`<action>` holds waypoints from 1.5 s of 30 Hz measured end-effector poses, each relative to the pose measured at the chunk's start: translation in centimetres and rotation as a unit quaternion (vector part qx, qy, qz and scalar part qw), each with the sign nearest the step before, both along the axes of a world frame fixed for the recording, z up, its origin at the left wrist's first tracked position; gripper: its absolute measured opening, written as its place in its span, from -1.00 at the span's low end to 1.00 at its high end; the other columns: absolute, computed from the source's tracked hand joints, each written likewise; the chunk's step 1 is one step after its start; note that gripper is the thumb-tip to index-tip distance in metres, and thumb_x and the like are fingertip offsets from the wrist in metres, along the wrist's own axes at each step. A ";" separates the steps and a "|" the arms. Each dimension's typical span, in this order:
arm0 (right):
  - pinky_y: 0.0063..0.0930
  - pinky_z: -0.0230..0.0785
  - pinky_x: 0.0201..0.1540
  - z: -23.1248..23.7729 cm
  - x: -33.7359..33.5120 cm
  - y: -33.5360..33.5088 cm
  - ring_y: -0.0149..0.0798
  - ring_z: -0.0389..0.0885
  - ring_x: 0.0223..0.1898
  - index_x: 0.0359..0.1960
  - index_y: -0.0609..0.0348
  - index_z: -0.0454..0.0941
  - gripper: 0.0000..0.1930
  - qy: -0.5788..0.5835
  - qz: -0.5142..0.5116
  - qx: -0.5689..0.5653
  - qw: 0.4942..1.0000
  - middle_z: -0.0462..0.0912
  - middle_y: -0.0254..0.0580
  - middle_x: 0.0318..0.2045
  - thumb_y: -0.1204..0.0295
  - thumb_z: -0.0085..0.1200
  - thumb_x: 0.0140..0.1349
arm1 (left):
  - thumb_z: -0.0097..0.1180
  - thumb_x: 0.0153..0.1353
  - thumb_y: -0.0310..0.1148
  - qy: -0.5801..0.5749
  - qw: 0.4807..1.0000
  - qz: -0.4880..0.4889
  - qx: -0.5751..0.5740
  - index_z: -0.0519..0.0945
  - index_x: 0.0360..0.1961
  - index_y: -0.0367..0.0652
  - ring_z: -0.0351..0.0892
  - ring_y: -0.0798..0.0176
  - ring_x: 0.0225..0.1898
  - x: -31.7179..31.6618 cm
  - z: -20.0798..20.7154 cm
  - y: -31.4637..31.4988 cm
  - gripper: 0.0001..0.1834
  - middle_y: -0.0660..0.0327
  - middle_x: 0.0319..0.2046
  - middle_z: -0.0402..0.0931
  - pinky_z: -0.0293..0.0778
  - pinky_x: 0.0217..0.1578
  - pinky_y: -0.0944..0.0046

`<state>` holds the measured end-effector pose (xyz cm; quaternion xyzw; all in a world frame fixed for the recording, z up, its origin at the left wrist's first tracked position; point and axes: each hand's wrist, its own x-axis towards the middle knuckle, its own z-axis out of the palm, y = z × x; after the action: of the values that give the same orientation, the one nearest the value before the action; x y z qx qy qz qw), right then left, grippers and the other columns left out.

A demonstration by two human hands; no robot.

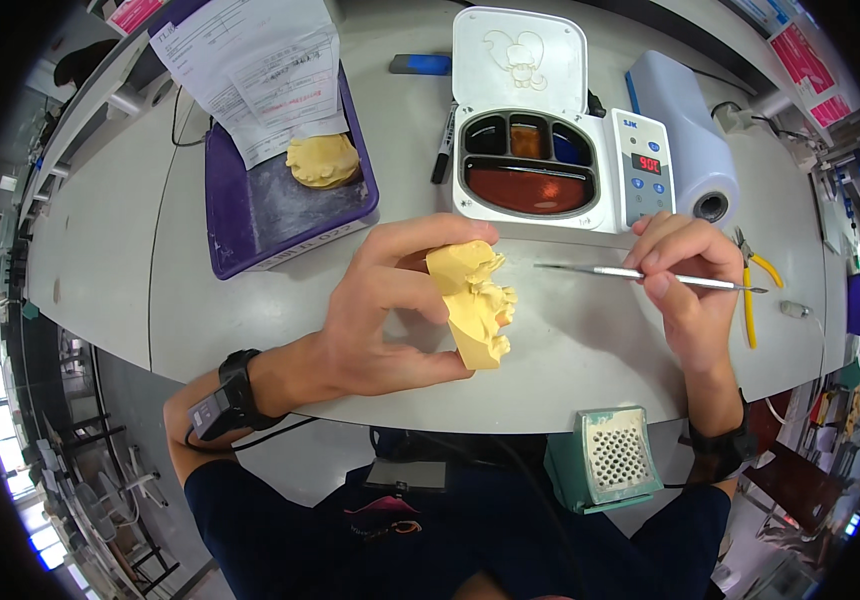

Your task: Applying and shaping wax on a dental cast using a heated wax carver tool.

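Note:
My left hand point(375, 310) grips a yellow plaster dental model point(472, 305) by its base, thumb and fingers spread around it, with the tooth side turned to the right. In my right hand point(690, 275) is a thin metal wax carver point(600, 270), held like a pen. Its long tip points left toward the model but stays apart from it. Just beyond both hands stands a white wax heating pot point(535, 225) with its lid point(520, 60) raised. Dark, amber and blue wax fill its small wells, and red-brown wax point(530, 190) fills the large one.
A purple tray point(370, 190) at the left holds papers point(260, 75) and another yellow model point(323, 161). Yellow-handled pliers point(750, 300) lie right of my right hand, near a pale blue device point(685, 130). A green perforated box point(610, 460) sits at the near edge. A black marker point(444, 145) lies beside the pot.

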<state>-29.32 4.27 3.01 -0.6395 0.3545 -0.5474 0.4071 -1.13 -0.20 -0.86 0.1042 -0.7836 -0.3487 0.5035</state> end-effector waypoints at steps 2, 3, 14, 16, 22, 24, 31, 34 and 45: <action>-0.32 0.27 0.07 0.2 0.2 0.0 -0.32 0.63 -0.27 -0.38 0.21 0.57 -0.91 0.019 0.016 -0.006 1.000 0.67 -0.17 -0.38 0.62 0.18 0.05 | 0.53 -0.25 -0.58 0.000 1.000 0.005 0.003 0.35 -0.06 -0.05 0.51 0.00 0.08 0.0 0.0 0.0 -0.27 -0.12 0.12 0.40 0.54 -0.05 0.17; -0.29 0.20 0.11 0.2 0.4 0.1 -0.33 0.63 -0.28 -0.40 0.18 0.58 -0.91 0.038 0.031 -0.013 0.999 0.68 -0.19 -0.42 0.60 0.19 0.03 | 0.53 -0.25 -0.58 0.000 1.000 0.007 0.005 0.35 -0.06 -0.05 0.51 0.00 0.08 0.2 0.2 0.0 -0.27 -0.12 0.12 0.40 0.54 -0.05 0.17; -0.33 0.16 0.08 0.4 0.8 0.0 -0.47 0.61 -0.40 -0.47 0.06 0.62 -0.87 0.133 0.037 -0.017 0.990 0.73 -0.35 -0.45 0.58 0.25 -0.08 | 0.56 -0.25 -0.58 -0.092 0.995 -0.007 -0.031 0.21 0.12 -0.01 0.55 -0.09 0.10 0.6 1.0 -0.4 -0.07 -0.19 0.13 0.33 0.62 -0.08 0.19; -0.32 0.17 0.09 0.3 0.8 0.0 -0.48 0.60 -0.42 -0.49 0.05 0.63 -0.87 0.147 0.034 -0.018 0.988 0.73 -0.37 -0.46 0.58 0.26 -0.11 | 0.55 -0.24 -0.57 -0.091 0.995 -0.012 -0.029 0.21 0.12 -0.02 0.55 -0.09 0.10 0.6 0.7 -0.4 -0.08 -0.19 0.13 0.33 0.61 -0.08 0.19; -0.29 0.15 0.14 0.9 1.0 0.0 -0.49 0.58 -0.44 -0.53 0.04 0.66 -0.89 0.182 0.032 -0.013 0.983 0.73 -0.41 -0.46 0.55 0.27 -0.14 | 0.55 -0.22 -0.56 -0.099 0.994 -0.021 -0.033 0.22 0.10 -0.02 0.54 -0.09 0.11 0.5 0.9 -0.5 -0.10 -0.18 0.13 0.34 0.59 -0.06 0.18; -0.28 0.15 0.15 0.8 1.1 0.0 -0.49 0.58 -0.44 -0.54 0.03 0.66 -0.89 0.183 0.032 -0.012 0.982 0.73 -0.42 -0.47 0.55 0.27 -0.14 | 0.55 -0.22 -0.56 -0.103 0.994 -0.021 -0.037 0.22 0.10 -0.02 0.54 -0.09 0.11 0.5 0.9 -0.5 -0.11 -0.18 0.13 0.34 0.59 -0.06 0.17; -0.27 0.13 0.16 1.0 1.1 0.0 -0.48 0.58 -0.44 -0.56 0.01 0.64 -0.89 0.178 0.042 -0.009 0.983 0.74 -0.42 -0.48 0.54 0.26 -0.15 | 0.54 -0.23 -0.57 -0.100 0.994 -0.023 -0.029 0.23 0.09 -0.03 0.53 -0.09 0.11 0.6 1.0 -0.4 -0.12 -0.17 0.13 0.33 0.58 -0.05 0.17; -0.27 0.12 0.15 1.0 1.0 -0.1 -0.47 0.58 -0.43 -0.56 0.01 0.64 -0.89 0.174 0.048 -0.009 0.984 0.74 -0.41 -0.48 0.55 0.26 -0.15 | 0.52 -0.24 -0.59 -0.105 0.994 -0.017 -0.024 0.23 0.10 -0.03 0.53 -0.08 0.12 0.8 1.0 -0.4 -0.12 -0.17 0.13 0.33 0.58 -0.05 0.16; -0.27 0.10 0.18 0.6 0.7 0.1 -0.44 0.64 -0.34 -0.47 0.04 0.64 -0.85 0.119 0.046 0.008 0.992 0.75 -0.32 -0.42 0.58 0.30 -0.11 | 0.50 -0.34 -0.67 -0.084 0.996 -0.017 0.022 0.20 0.06 -0.04 0.50 -0.09 0.15 0.9 0.8 -0.2 -0.07 -0.16 0.14 0.29 0.61 -0.01 0.14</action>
<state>-28.61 4.33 3.63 -0.7124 0.3752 -0.4450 0.3920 -0.24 -0.42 -0.04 0.1310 -0.8170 -0.3645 0.4271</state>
